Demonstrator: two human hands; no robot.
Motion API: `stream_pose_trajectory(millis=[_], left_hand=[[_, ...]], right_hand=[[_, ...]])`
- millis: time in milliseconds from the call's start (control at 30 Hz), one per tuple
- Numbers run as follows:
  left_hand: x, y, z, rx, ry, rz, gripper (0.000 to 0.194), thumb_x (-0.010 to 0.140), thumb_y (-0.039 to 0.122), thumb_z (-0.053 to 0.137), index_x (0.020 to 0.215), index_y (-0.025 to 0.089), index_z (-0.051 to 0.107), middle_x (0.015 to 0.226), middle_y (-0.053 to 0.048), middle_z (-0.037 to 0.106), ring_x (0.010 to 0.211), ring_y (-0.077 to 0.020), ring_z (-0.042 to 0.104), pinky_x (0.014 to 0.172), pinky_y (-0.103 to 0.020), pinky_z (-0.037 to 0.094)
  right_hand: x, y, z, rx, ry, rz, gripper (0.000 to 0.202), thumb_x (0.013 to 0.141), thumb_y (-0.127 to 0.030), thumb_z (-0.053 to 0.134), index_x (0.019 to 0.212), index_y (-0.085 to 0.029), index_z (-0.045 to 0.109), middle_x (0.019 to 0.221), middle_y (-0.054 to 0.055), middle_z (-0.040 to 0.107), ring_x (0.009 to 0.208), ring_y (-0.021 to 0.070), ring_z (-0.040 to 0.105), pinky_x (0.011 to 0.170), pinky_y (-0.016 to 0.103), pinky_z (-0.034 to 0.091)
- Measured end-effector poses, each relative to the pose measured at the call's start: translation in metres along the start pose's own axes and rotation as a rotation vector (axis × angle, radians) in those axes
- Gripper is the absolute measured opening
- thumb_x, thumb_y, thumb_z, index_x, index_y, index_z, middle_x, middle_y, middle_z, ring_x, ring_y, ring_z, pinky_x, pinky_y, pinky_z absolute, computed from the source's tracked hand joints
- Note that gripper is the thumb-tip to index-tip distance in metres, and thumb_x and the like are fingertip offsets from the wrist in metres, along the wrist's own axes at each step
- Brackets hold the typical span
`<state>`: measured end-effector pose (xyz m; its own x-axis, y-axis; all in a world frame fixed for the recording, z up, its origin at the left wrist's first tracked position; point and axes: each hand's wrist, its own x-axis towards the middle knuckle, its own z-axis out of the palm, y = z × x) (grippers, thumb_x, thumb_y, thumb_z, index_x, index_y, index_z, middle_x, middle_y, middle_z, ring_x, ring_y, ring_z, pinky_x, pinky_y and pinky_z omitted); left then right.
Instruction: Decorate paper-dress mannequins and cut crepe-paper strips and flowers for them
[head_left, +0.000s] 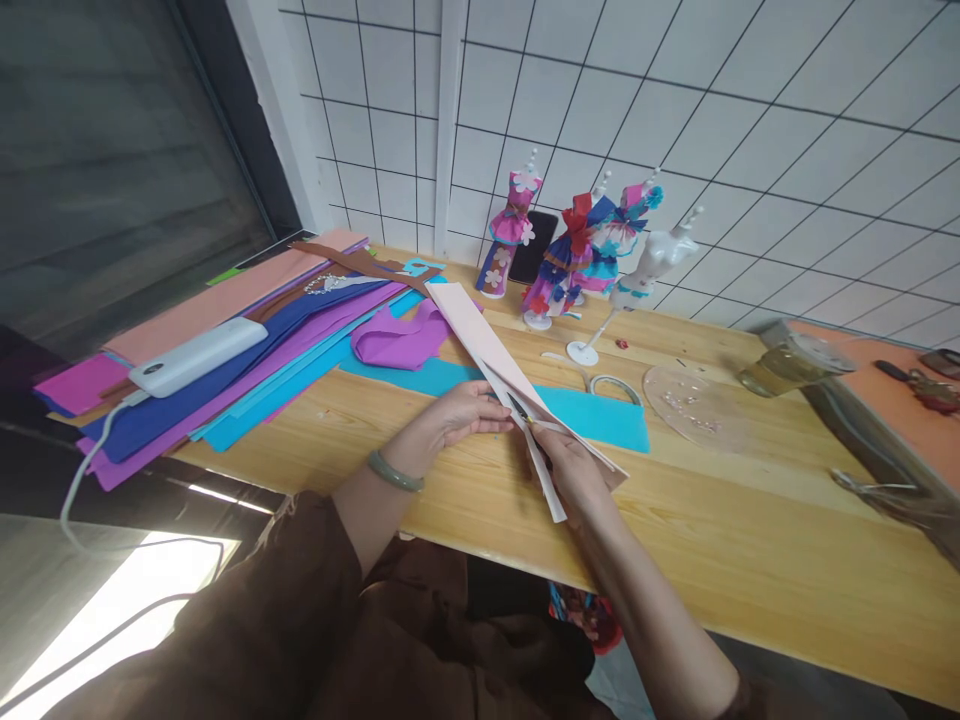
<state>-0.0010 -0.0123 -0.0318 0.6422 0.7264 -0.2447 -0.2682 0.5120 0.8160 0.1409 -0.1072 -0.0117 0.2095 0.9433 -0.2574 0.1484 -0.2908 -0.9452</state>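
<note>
A long pale pink sheet (491, 340) lies slantwise in front of me, with a narrow strip (546, 485) partly cut from its near edge. My right hand (574, 468) is closed around scissors (519, 408), whose blades sit in the cut between sheet and strip. On the other side, my left hand (474, 412) pinches the sheet's edge beside the blades. Under the sheet runs a turquoise strip (600, 415). A purple piece (405, 338) lies loosely folded just beyond my left hand.
Layered coloured sheets (300, 350) and a white power bank (199, 358) with a cable are at left. Behind stand small dressed mannequins (514, 225), a bare white one (664, 255) and a phone (534, 248). A tape roll (615, 388), bead dish (694, 405) and cup (787, 365) are right.
</note>
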Motion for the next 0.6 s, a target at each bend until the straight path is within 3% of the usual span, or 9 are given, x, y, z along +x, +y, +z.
stream_pose_trajectory(millis=[133, 400, 600], left_hand=[[-0.0001, -0.0004, -0.0003, 0.006, 0.007, 0.002, 0.033, 0.06, 0.006, 0.072, 0.091, 0.011, 0.062, 0.086, -0.009, 0.066, 0.075, -0.0161, 0.064, 0.082, -0.036, 0.049], [-0.0038, 0.0023, 0.0009, -0.018, -0.029, 0.018, 0.032, 0.064, 0.005, 0.069, 0.094, 0.012, 0.061, 0.089, -0.009, 0.067, 0.079, -0.0166, 0.064, 0.087, -0.039, 0.047], [-0.0005, 0.0083, -0.0004, -0.089, 0.026, -0.009, 0.022, 0.068, 0.006, 0.065, 0.088, 0.01, 0.059, 0.083, -0.01, 0.067, 0.077, -0.019, 0.065, 0.086, -0.042, 0.048]], right_hand=[[0.0021, 0.0019, -0.002, -0.017, -0.057, -0.081, 0.043, 0.077, -0.053, 0.049, 0.049, -0.021, 0.047, 0.042, -0.002, 0.049, 0.038, 0.0116, 0.039, 0.037, 0.026, 0.025], [0.0042, 0.0026, -0.0046, -0.074, -0.048, -0.06, 0.041, 0.076, -0.052, 0.051, 0.05, -0.02, 0.049, 0.043, -0.002, 0.05, 0.039, 0.0116, 0.04, 0.039, 0.026, 0.026], [0.0015, -0.0009, -0.0037, -0.083, -0.015, 0.002, 0.042, 0.074, -0.054, 0.051, 0.047, -0.021, 0.048, 0.039, -0.002, 0.048, 0.037, 0.0119, 0.039, 0.038, 0.027, 0.025]])
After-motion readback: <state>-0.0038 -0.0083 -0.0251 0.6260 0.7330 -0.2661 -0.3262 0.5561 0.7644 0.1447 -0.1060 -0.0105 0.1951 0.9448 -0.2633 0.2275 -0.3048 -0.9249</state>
